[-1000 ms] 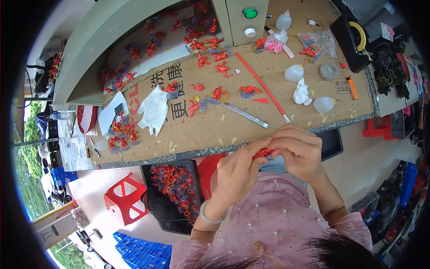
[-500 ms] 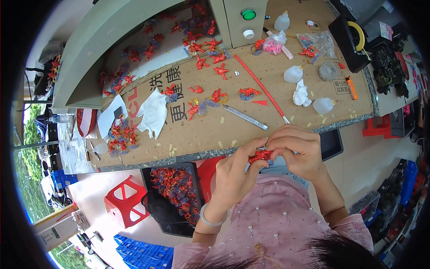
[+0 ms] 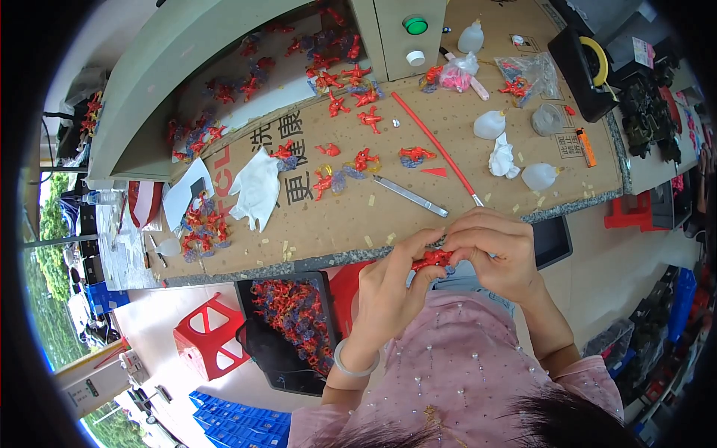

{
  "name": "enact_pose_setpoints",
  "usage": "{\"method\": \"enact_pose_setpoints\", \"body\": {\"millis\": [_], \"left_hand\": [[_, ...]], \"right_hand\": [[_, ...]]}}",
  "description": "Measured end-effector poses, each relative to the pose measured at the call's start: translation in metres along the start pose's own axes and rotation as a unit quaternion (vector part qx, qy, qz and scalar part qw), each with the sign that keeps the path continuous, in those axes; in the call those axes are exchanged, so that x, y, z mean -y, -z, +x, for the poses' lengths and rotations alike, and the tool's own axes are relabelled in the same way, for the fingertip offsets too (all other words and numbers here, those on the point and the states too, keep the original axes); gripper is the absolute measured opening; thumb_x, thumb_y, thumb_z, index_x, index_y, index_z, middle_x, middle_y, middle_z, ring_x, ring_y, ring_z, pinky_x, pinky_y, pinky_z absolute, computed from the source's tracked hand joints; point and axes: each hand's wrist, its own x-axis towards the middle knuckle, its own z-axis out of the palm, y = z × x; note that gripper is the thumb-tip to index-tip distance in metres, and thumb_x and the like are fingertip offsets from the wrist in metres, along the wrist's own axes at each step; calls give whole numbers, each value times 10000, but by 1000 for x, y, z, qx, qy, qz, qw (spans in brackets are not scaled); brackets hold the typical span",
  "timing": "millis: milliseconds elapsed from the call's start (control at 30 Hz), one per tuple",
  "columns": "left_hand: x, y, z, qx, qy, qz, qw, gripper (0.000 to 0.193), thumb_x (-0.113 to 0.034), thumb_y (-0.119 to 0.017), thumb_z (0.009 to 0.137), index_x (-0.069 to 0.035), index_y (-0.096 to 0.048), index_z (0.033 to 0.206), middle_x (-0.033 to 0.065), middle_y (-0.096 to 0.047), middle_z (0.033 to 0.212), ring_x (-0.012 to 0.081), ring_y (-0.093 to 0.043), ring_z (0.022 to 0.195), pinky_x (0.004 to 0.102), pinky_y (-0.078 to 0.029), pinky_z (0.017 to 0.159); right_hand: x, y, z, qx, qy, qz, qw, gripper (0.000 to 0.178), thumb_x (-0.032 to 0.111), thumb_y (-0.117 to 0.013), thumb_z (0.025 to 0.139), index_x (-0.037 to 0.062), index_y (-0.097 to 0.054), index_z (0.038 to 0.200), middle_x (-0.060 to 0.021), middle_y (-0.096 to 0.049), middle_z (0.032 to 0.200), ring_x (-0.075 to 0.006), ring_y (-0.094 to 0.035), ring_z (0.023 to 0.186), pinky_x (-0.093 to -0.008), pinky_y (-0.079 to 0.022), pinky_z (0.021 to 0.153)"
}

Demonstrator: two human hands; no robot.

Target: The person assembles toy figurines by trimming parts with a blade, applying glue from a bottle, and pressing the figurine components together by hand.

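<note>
Just off the bench's front edge, my left hand (image 3: 392, 280) and my right hand (image 3: 494, 250) pinch a small red figurine (image 3: 432, 260) between them. Fingers cover much of it; a bluish bit shows at its lower side. On the cardboard-covered bench beyond, a metal cutter or tweezer-like tool (image 3: 411, 196) lies slanted. A red-handled brush (image 3: 437, 149) rests to its right. More red figurines with purple or yellow clear parts lie further off, among them one figurine (image 3: 415, 155) beside a small red triangle (image 3: 434, 172).
White squeeze bottles (image 3: 539, 176), crumpled tissue (image 3: 503, 155) and an orange lighter-like item (image 3: 586, 147) sit at the right. A white glove (image 3: 256, 188) lies left. Behind stands a grey hooded machine (image 3: 142, 89). Below the bench are a bin of figurines (image 3: 295, 313) and a red stool (image 3: 211, 336).
Both hands keep nearly the same place and grip. The red figurine between them has shifted or turned very slightly.
</note>
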Motion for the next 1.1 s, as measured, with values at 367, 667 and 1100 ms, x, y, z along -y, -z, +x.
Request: {"method": "enact_pose_setpoints", "body": {"millis": [367,667,1100], "left_hand": [[-4,3,-9,-30,-42,37,998,439,-58,-778,728,-32,-585,1121,127,-697,890,225,-705,735,302,-550,614],[-19,1,-7,-24,-18,18,999,388,-21,-723,785,-50,-591,1149,105,-657,843,184,-666,765,294,-531,683],[-21,0,-1,-9,-11,19,1000,501,14,-774,717,-29,-549,1162,115,-680,766,180,-699,740,279,-564,666]], "right_hand": [[7,4,-4,14,-25,33,999,195,-145,-652,653,-16,-682,796,-134,-684,819,-255,-671,740,-317,-533,644],[14,15,-6,17,-22,20,999,155,-97,-684,675,-26,-687,812,-132,-686,828,-250,-670,736,-310,-534,659],[10,16,-6,29,-9,18,999,159,-93,-689,674,-23,-685,817,-129,-685,836,-264,-663,766,-330,-527,674]]}}
